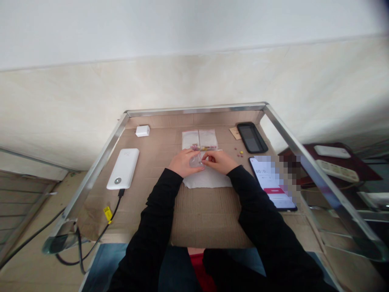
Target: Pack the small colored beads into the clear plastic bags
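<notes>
My left hand [184, 162] and my right hand [219, 161] meet over a white sheet [209, 181] on the cardboard-covered table [200, 211]. Both pinch a small clear plastic bag [197, 160] between their fingers. The bag seems to hold small coloured bits, too small to name. Just beyond my hands lie two more small clear bags [199, 140] with coloured contents. A few loose small beads or pills [239, 153] lie to the right of my right hand.
A white power bank [123, 168] with a black cable [114, 211] lies left, a white charger plug [142, 130] behind it. A dark phone [252, 137] lies at the back right, a lit phone [272, 182] nearer. The table has a metal rim [194, 109].
</notes>
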Motion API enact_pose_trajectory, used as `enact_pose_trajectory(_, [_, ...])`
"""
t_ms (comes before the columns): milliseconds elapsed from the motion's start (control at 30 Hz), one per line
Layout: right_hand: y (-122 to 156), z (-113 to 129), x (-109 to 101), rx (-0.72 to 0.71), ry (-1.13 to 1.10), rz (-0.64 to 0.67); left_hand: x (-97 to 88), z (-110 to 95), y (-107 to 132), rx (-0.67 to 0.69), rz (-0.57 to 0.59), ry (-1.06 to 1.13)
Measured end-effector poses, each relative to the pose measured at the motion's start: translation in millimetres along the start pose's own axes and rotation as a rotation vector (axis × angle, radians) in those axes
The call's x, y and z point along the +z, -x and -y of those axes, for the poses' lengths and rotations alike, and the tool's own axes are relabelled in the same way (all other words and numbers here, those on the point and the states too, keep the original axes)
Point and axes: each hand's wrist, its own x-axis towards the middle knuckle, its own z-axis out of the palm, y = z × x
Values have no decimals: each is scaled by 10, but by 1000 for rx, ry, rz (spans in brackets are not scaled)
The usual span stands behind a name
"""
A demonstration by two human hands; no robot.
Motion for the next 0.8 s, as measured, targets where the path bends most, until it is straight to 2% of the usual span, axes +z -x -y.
enact_pose_trajectory(300, [-3, 85, -61, -82, -175, 45, -17, -8, -3, 3, -34, 18])
enact_pose_trajectory(533, [16, 115, -80, -85, -304, 51, -48, -41, -5, -12, -152, 45])
enact_pose_trajectory(667, [15, 111, -73, -79, -329, -13, -82, -74, -13, -50, -180, 75])
enact_pose_trajectory(800, [23, 134, -115, -82, -331, -153, -104, -83, -29, -138, -228, 193])
